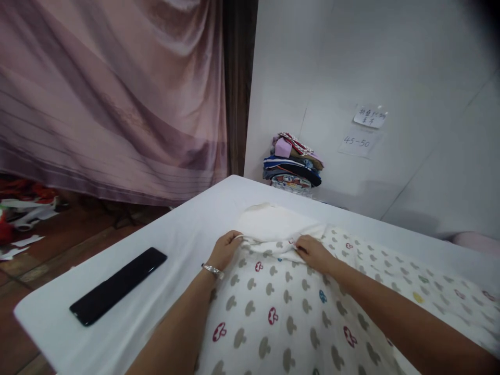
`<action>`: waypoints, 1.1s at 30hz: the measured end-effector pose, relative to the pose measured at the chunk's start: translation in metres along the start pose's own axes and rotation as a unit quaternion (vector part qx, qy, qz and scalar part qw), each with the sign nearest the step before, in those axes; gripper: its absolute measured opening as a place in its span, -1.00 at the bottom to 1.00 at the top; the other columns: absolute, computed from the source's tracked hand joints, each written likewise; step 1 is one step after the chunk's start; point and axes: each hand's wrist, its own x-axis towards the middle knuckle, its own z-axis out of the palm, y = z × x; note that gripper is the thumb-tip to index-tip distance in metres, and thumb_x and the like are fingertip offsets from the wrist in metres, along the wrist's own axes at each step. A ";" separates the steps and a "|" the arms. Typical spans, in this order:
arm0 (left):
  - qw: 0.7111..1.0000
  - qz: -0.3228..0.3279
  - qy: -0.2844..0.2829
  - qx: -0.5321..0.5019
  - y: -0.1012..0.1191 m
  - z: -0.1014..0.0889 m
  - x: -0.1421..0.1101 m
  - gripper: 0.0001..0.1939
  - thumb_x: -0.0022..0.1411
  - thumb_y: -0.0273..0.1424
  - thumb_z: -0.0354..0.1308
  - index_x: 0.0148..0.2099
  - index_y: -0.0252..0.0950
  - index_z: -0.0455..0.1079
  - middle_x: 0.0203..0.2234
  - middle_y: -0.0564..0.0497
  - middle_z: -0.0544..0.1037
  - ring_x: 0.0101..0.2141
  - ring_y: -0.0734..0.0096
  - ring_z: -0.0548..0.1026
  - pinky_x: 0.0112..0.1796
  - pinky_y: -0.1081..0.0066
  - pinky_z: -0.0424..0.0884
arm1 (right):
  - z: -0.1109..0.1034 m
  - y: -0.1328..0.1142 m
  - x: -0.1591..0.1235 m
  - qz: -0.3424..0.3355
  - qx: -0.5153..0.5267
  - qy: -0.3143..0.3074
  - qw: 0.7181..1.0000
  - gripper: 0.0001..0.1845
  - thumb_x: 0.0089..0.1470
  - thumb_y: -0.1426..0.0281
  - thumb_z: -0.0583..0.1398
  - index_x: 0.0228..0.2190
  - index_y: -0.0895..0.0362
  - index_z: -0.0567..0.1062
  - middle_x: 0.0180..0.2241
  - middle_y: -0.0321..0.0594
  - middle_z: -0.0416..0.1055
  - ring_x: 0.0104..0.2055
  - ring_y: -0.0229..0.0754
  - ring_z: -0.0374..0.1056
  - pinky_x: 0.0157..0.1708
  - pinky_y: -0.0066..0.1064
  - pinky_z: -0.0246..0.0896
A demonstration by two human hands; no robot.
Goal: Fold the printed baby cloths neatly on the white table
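A white garment with a mushroom print [281, 312] lies spread on the white table [183, 229]. Its far end is turned back and shows a plain cream inside [273, 221]. My left hand [225, 249], with a silver bracelet at the wrist, is closed on the left side of that folded edge. My right hand [314, 252] pinches the same edge a little to the right. Both forearms rest over the printed cloth.
A black phone [117, 285] lies on the table's left part. Folded clothes are stacked [292, 162] against the white wall beyond the far edge, under two paper notes [367, 117]. A pink curtain [109, 94] hangs at left, with clutter on the floor [23, 208].
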 end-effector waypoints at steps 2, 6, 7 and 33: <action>0.999 0.007 0.032 0.004 -0.001 0.003 0.001 -0.74 0.07 -0.21 -0.03 -0.37 -0.28 0.34 -0.51 0.08 0.44 -0.42 0.43 0.37 -0.37 0.47 0.31 | 0.000 -0.001 -0.013 -0.006 0.038 0.009 0.999 -0.85 0.07 0.46 0.05 -0.40 0.12 0.43 -0.34 -0.20 0.37 -0.22 -0.16 0.24 -0.17 -0.38 0.10; 0.999 0.033 0.026 0.004 0.000 0.008 -0.001 -0.76 0.08 -0.21 -0.01 -0.35 -0.27 0.33 -0.48 0.09 0.44 -0.41 0.45 0.37 -0.36 0.49 0.30 | -0.007 0.001 -0.009 0.080 0.106 -0.029 0.991 -0.73 0.03 0.34 0.13 -0.18 0.09 0.43 -0.30 -0.22 0.39 -0.27 -0.15 0.29 -0.25 -0.39 0.16; 0.999 0.041 0.029 0.002 0.001 0.009 -0.002 -0.76 0.08 -0.20 0.00 -0.35 -0.27 0.33 -0.48 0.09 0.43 -0.41 0.45 0.36 -0.37 0.50 0.29 | -0.009 0.001 -0.004 0.113 0.120 -0.048 0.985 -0.64 0.02 0.28 0.15 -0.11 0.08 0.40 -0.31 -0.22 0.39 -0.30 -0.15 0.30 -0.30 -0.39 0.17; 0.973 0.005 0.165 0.158 0.014 0.013 -0.012 -0.80 0.24 -0.27 -0.16 -0.24 -0.21 0.24 -0.53 0.08 0.43 -0.46 0.41 0.38 -0.42 0.48 0.18 | -0.032 -0.055 0.097 0.141 -0.026 -0.234 0.961 -0.81 -0.10 0.32 0.19 -0.48 0.18 0.53 -0.43 -0.16 0.46 -0.37 -0.09 0.35 -0.41 -0.42 0.21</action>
